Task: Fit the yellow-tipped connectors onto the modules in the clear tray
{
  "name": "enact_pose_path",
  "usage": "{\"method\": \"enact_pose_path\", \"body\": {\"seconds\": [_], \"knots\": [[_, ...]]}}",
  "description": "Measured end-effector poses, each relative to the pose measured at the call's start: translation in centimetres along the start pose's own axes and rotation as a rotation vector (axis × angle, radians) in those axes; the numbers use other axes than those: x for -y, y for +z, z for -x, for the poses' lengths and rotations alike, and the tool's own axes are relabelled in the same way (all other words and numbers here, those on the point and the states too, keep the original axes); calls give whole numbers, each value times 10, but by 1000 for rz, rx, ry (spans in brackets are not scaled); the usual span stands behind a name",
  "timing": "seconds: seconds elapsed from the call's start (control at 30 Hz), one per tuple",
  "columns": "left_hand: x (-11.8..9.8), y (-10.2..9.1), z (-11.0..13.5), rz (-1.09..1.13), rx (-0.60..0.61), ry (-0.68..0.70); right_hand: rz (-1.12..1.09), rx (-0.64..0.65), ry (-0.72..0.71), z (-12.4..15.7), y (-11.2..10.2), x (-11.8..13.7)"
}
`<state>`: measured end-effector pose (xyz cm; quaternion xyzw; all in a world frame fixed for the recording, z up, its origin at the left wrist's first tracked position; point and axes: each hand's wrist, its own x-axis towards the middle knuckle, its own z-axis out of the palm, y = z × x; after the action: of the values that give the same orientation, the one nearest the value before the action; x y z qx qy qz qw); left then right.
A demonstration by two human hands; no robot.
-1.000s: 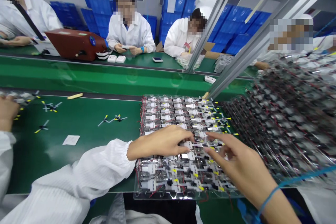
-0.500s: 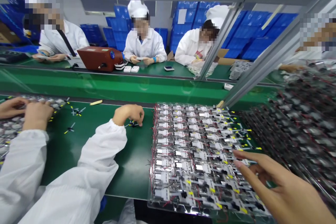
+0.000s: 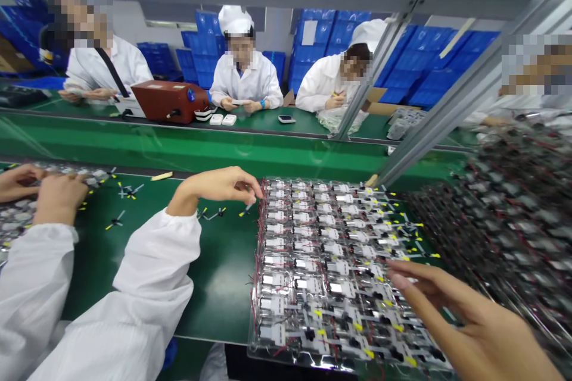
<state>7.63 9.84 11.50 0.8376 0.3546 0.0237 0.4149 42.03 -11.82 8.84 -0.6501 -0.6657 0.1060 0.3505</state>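
A clear plastic tray [image 3: 258,309] of several small white modules with red wires and yellow-tipped black parts lies on the green bench in front of me. My left hand [image 3: 218,184] hovers at the tray's upper left corner, fingers pinched on a small black part with a yellow tip [image 3: 247,209]. Two more such three-armed parts [image 3: 211,213] lie on the mat just below that hand. My right hand [image 3: 465,315] is stretched out, fingers apart, over the tray's lower right rows and holds nothing.
A stack of similar trays [image 3: 513,232] rises on the right. A co-worker's hands [image 3: 56,193] work on another tray at far left, with loose parts [image 3: 123,191] nearby. Beyond lie a green conveyor [image 3: 223,146], a slanted metal post [image 3: 429,125] and a red-brown box [image 3: 163,101], with people seated opposite.
My left hand left the tray, dropped onto the loose parts on the mat, then lifted towards the tray's corner pinching one. My right hand stayed over the tray's lower right.
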Motion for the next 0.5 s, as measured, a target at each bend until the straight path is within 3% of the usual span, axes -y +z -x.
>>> {"method": "enact_pose_path", "body": {"seconds": [0.1, 0.17, 0.23, 0.33, 0.4, 0.5], "knots": [[-41, 17, 4, 382, -141, 322, -232, 217, 37, -3, 19, 34], [-65, 36, -1, 584, -249, 470, -379, 284, 90, -6, 33, 57], [-83, 56, -9, 725, -305, 559, -553, 253, 132, -8, 44, 73], [-96, 78, -18, 838, -318, 597, -743, 85, 174, -10, 51, 80], [-99, 85, -21, 866, -307, 596, -764, -23, 185, -10, 49, 76], [-99, 86, -19, 796, -307, 593, -641, -87, 119, -10, 43, 68]]}}
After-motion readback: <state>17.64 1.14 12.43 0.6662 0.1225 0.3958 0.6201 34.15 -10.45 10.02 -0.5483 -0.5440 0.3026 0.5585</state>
